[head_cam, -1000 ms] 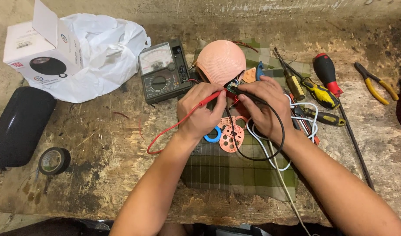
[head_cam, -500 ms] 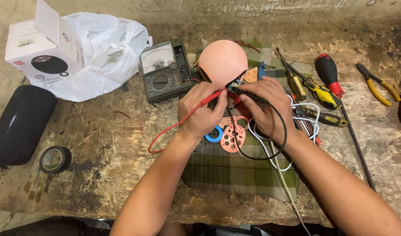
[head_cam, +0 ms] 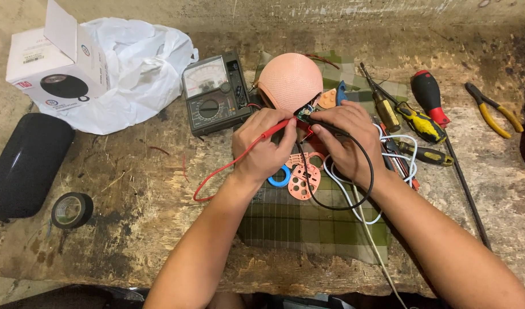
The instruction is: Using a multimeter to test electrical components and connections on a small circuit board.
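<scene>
both hands (head_cam: 308, 143) pinch probes, tips seemingly meeting beside the pink dome (head_cam: 290, 80).

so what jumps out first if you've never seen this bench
The two hands mid-bench: the left hand holds a red probe and the right hand a black probe, tips meeting beside a pink dome. Left of the dome sits an analog meter; screwdrivers lie to the right.

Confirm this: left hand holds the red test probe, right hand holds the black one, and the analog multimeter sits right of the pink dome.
Not quite. In the head view the analog multimeter sits left of the pink dome. The left hand holds the red test probe; the right hand holds the black one.
</scene>
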